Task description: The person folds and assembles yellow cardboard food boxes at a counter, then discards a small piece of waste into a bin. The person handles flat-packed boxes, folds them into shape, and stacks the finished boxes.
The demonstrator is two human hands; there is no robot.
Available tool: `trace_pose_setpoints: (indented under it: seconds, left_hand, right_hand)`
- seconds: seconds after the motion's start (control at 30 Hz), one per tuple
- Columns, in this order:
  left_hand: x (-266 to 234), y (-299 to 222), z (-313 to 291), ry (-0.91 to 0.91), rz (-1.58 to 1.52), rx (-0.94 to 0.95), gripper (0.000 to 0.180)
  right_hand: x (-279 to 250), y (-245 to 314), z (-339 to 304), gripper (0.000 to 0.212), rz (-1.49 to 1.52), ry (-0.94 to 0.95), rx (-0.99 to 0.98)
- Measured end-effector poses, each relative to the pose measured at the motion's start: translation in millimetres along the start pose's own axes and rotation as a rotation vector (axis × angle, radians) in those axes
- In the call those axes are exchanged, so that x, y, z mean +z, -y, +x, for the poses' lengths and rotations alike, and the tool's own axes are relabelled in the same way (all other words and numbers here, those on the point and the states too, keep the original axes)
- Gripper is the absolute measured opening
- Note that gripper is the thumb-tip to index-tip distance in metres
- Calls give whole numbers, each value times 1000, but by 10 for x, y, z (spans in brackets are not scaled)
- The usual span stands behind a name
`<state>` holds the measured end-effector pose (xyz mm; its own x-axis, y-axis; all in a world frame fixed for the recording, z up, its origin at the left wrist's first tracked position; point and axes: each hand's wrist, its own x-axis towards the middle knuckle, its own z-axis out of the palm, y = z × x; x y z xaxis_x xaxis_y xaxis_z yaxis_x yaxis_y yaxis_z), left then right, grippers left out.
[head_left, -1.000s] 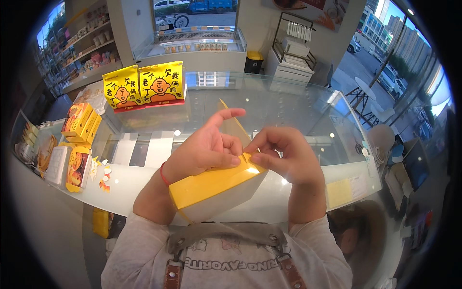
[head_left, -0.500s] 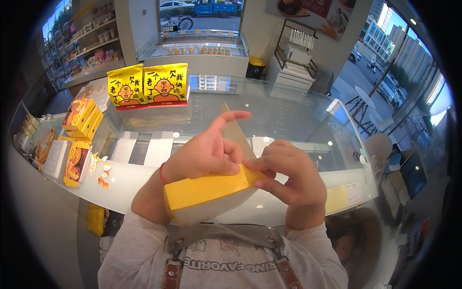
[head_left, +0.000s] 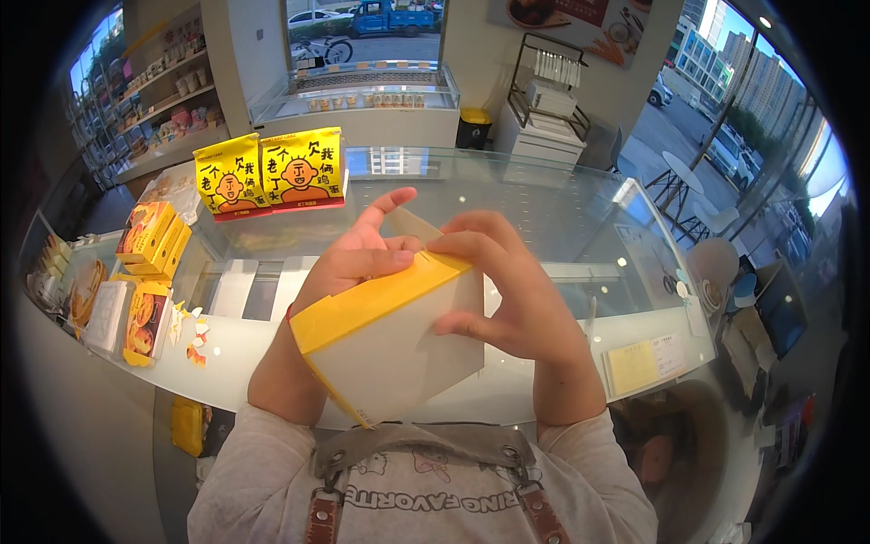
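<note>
In front of my chest I hold a folding carton, yellow along its upper side and lower left edge, with a plain white-grey face tilted toward me. My left hand grips its yellow top edge, thumb lying along it and index finger stretched upward. My right hand is around the carton's right end, with its thumb on the pale face and its fingers at the upper corner. A thin upright flap stands behind the fingers. My left fingers' undersides are hidden behind the carton.
The glass display counter stretches before me. Two yellow printed bags stand at its back left. Yellow boxes are stacked at the left, near torn paper scraps. A yellow notepad lies front right, with scissors beyond it.
The carton has tipped, so its pale face now shows much more toward me. My right hand has gone from pinching the right corner to spreading over the right end.
</note>
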<state>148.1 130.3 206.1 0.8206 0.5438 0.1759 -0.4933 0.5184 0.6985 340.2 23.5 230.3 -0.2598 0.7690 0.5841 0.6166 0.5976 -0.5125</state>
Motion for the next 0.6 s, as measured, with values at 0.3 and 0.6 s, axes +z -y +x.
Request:
trace_pose_setpoints:
  seconds: [0.3, 0.6]
  left_hand:
    - [79, -2, -49, 22, -205, 9, 74]
    - [-43, 288, 172, 25, 75, 64, 59]
  right_hand:
    - [149, -20, 15, 67, 67, -69, 93]
    - [187, -10, -13, 56, 16, -284, 34]
